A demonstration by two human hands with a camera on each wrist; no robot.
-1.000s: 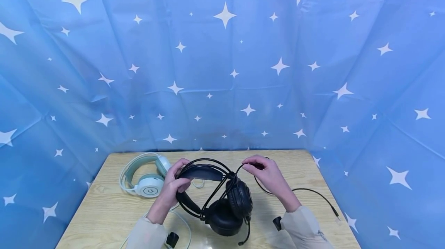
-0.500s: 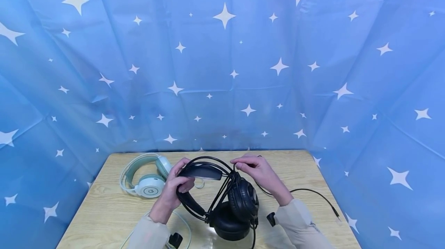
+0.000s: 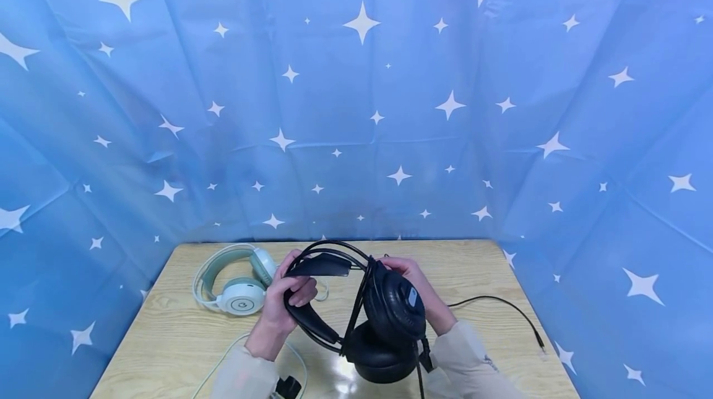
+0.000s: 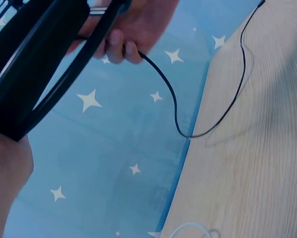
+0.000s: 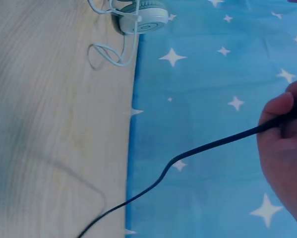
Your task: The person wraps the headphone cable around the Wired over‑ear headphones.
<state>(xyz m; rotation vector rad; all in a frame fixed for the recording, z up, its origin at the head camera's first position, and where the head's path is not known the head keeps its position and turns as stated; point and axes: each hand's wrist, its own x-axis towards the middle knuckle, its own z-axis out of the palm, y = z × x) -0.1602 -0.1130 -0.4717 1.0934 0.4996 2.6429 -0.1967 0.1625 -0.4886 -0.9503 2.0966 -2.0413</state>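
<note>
- Black headphones (image 3: pixel 384 306) are hanging in the left hand (image 3: pixel 285 297) above a wood-grain table (image 3: pixel 468 266), as I am seeing it from my remote post through the head camera.
- The fingers of that left hand are curling around the crown of the headband (image 3: pixel 320 265) and gripping it, the thumb lying along its inner side.
- The headband is showing slim, glossy tubes arching outside a broad, matte padded strap.
- Two bulky, round ear cups are sitting one over the other toward the right: the upper ear cup (image 3: pixel 392 318) is displaying a small pale rectangle (image 3: pixel 413 297), the lower ear cup (image 3: pixel 381 359) is catching little light.
- Behind the upper cup, the right hand (image 3: pixel 420 281) is partly hiding; on the right wrist camera I am finding its fingers curling around the thin black cable (image 5: pixel 212 145).
- The cable is curving down to the table, its plug (image 3: pixel 540 343) lying near the right edge.
- White and mint-green headphones (image 3: pixel 241 297) are resting at the left, before a starry blue backdrop (image 3: pixel 356 108).
</note>
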